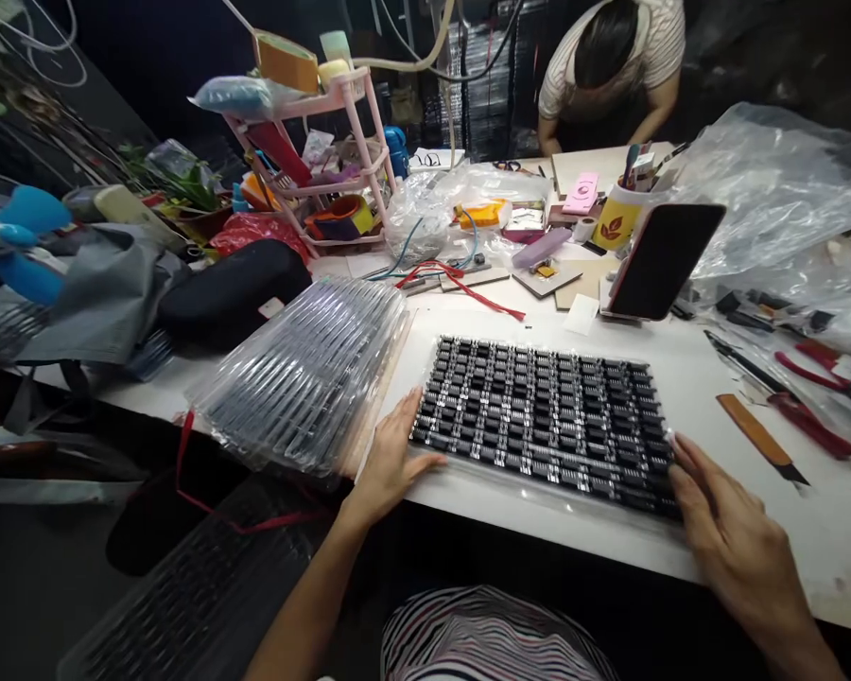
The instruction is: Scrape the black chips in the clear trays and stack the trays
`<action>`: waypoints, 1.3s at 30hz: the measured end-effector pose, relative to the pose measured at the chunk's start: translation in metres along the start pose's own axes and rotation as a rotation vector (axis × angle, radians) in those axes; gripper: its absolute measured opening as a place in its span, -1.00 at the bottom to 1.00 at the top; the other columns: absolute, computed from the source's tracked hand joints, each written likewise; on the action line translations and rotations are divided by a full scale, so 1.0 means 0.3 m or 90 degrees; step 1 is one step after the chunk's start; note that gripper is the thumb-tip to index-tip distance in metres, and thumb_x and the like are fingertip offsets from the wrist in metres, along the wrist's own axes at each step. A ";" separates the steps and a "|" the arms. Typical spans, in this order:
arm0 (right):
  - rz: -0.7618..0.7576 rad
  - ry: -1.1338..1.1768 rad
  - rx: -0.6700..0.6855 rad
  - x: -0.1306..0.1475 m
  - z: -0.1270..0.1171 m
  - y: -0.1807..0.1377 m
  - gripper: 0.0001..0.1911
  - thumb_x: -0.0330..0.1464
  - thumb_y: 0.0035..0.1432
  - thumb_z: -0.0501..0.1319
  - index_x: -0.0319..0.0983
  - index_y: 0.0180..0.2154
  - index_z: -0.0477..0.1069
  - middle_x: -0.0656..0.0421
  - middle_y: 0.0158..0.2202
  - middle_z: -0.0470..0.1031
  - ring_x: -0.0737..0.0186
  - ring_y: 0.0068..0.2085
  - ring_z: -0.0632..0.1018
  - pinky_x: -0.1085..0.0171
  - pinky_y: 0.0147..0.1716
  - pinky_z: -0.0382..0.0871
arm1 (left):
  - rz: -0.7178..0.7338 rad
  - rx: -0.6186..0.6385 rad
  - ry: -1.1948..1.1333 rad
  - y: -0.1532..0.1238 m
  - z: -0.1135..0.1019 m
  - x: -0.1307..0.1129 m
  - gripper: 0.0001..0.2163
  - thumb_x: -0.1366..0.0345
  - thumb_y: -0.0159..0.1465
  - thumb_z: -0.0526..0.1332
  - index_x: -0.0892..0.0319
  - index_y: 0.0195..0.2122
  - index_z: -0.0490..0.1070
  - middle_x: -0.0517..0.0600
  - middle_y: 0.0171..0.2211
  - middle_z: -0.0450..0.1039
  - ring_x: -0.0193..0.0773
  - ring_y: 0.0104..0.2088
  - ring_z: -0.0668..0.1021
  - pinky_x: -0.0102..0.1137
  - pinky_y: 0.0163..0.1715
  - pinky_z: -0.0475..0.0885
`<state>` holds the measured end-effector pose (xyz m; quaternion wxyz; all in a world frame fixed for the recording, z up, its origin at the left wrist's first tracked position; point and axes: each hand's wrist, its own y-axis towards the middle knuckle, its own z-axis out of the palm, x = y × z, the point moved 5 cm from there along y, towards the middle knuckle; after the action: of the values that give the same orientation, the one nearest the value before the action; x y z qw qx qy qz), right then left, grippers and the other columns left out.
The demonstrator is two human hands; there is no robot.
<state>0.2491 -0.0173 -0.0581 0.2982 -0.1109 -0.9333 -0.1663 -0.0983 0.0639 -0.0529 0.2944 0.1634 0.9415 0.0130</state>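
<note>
A see-through plastic tray (525, 494) lies on the white table in front of me, filled with rows of small black parts with shiny metal pins (539, 407). My left hand (392, 459) holds its left end, fingers along the side and thumb at the near corner. At the right end, my right hand (727, 515) grips the edge with thumb and fingers. Left of the tray, close to my left hand, a stack of see-through plastic trays (304, 369) sits on the table. What the fingertips do under the tray edges is hidden.
A phone (670, 260) stands propped behind the tray. Tweezers, pliers (815, 374) and a brown-handled blade (755, 426) lie at right. A pink rack (369, 142), black case (234, 293) and red ties (468, 284) are farther back. Another person (614, 66) bends forward across the table. Another filled tray (184, 586) is below left.
</note>
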 end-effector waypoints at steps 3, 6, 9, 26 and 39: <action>0.036 0.009 0.021 -0.004 0.012 0.031 -0.34 0.05 0.17 -0.06 -0.20 0.14 0.28 0.04 0.09 0.38 -0.12 0.10 0.37 -0.12 0.10 0.21 | -0.020 -0.019 -0.024 0.000 -0.008 0.013 -0.16 0.05 0.10 0.30 0.08 0.31 -0.13 0.15 0.27 0.07 -0.05 0.25 0.19 -0.16 0.21 0.14; 0.072 0.015 0.020 -0.008 0.017 0.042 -0.31 0.08 0.15 -0.06 -0.19 0.16 0.26 0.04 0.09 0.38 -0.12 0.11 0.36 -0.13 0.10 0.20 | -0.032 -0.052 -0.013 -0.018 -0.012 0.013 -0.16 0.03 0.08 0.31 0.09 0.30 -0.09 0.15 0.24 0.14 -0.05 0.22 0.24 -0.17 0.19 0.19; 0.091 0.023 0.030 -0.015 0.022 0.047 -0.29 0.10 0.13 -0.05 -0.19 0.16 0.26 0.04 0.10 0.37 -0.12 0.11 0.35 -0.14 0.12 0.17 | -0.017 -0.057 0.007 -0.032 -0.007 0.005 -0.15 0.00 0.09 0.29 0.08 0.31 -0.12 0.16 0.24 0.14 -0.05 0.23 0.24 -0.16 0.19 0.18; 0.024 0.004 0.012 -0.006 0.027 0.046 -0.30 0.09 0.15 -0.06 -0.17 0.18 0.22 0.03 0.11 0.35 -0.14 0.11 0.35 -0.16 0.13 0.13 | 0.035 0.087 0.145 -0.038 0.014 -0.003 -0.11 -0.15 0.20 0.03 0.12 0.31 -0.58 0.21 0.34 -0.28 -0.02 0.32 -0.12 -0.01 0.24 -0.08; -0.110 0.005 -0.007 0.007 0.031 0.050 -0.49 -0.19 0.28 0.00 -0.14 0.22 0.10 0.07 0.14 0.31 0.10 0.16 0.31 0.03 0.12 0.19 | -0.055 0.123 0.127 0.367 0.033 0.055 -0.28 -0.11 0.30 -0.17 0.30 0.33 -0.27 0.24 0.33 -0.30 -0.01 0.32 -0.18 0.03 0.23 -0.15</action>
<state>0.2470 0.0001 -0.0603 0.2860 -0.0314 -0.9372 -0.1972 -0.0725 0.1725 -0.0569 0.1823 0.1480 0.9692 -0.0742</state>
